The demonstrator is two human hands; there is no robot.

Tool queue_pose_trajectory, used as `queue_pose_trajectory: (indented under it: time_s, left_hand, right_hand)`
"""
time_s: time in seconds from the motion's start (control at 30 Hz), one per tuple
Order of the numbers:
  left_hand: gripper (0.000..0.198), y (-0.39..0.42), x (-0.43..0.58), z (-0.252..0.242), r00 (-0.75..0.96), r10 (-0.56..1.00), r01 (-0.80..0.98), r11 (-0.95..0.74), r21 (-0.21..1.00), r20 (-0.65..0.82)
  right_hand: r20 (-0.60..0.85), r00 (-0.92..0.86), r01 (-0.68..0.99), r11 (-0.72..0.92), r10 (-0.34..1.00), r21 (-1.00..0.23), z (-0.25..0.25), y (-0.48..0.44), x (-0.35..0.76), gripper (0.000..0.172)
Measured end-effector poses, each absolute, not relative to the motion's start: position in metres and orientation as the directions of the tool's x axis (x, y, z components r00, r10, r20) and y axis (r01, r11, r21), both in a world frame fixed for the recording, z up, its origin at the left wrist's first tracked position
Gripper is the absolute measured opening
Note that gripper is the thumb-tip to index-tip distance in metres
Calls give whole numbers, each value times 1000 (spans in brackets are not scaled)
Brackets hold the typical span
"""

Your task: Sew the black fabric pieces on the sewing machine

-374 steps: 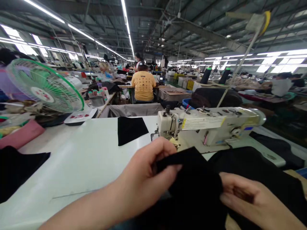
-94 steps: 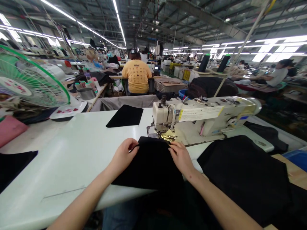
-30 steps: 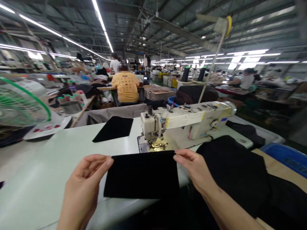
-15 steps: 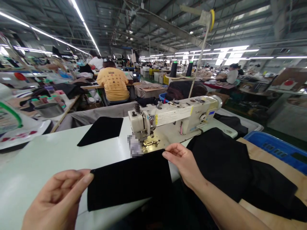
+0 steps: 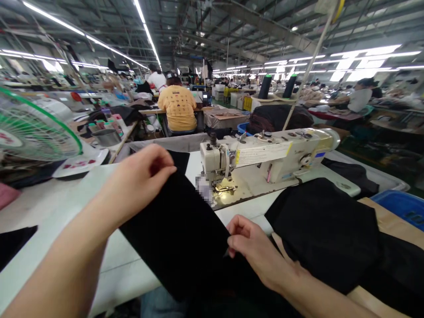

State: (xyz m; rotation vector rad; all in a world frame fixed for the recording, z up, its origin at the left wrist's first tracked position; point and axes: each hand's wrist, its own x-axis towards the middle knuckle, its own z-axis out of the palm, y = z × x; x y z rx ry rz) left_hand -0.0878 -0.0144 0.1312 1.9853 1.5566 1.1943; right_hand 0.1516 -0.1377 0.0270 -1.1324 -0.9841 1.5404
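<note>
Between my hands a black fabric piece (image 5: 185, 234) is stretched at a slant over the front edge of the table. My left hand (image 5: 145, 176) is raised and pinches its upper corner. Lower down, my right hand (image 5: 247, 240) grips the right edge with closed fingers. Just beyond the fabric stands a sewing machine (image 5: 265, 152), its needle area lit. Behind my left hand another black piece (image 5: 181, 161) lies partly hidden on the table. More black cloth (image 5: 324, 229) is heaped to the right of my right hand.
A green-rimmed fan (image 5: 36, 128) stands at the left. At the right is a blue basket (image 5: 397, 201). Two dark thread cones (image 5: 265, 87) rise behind the machine. A person in a yellow shirt (image 5: 179, 108) sits further back, facing away.
My left hand has risen and moved forward with its corner, while my right hand has lowered, tilting the fabric from near level to a steep slant. The view has swung left.
</note>
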Motion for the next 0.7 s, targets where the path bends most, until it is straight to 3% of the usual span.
queue_pose_trajectory:
  time_s: [0.03, 0.07, 0.17, 0.27, 0.4, 0.5, 0.57, 0.7]
  left_hand:
    - [12, 0, -74, 122, 264, 910, 686, -410, 601, 320]
    - [7, 14, -62, 107, 393, 885, 678, -461, 573, 248]
    - [11, 45, -35, 42, 466, 871, 649, -454, 610, 153]
    - [13, 49, -22, -13, 453, 879, 627, -434, 647, 151]
    - [10, 40, -18, -36, 412, 890, 600, -426, 677, 196]
    - [8, 43, -15, -36, 401, 896, 586, -411, 698, 191]
    - [10, 50, -10, -36, 375, 910, 591, -381, 711, 176]
    - [17, 66, 1, -38, 304, 943, 625, -304, 719, 135]
  right_hand:
    - [-232, -119, -194, -251, 966, -948, 19, -140, 149, 12]
    - [-230, -98, -143, -243, 968, -960, 10, -141, 148, 12]
    - [-94, -44, 124, -88, 995, -988, -18, -142, 153, 9]
    - [42, -130, 396, 90, 991, -914, -36, -144, 166, 14]
    - [199, -341, 593, 374, 919, -713, -44, -149, 183, 22]
    - [306, -489, 654, 575, 817, -492, -48, -148, 189, 22]
    - [337, -529, 675, 627, 779, -389, -50, -145, 189, 19]
    - [410, -505, 681, 642, 760, -352, -54, -137, 186, 18]
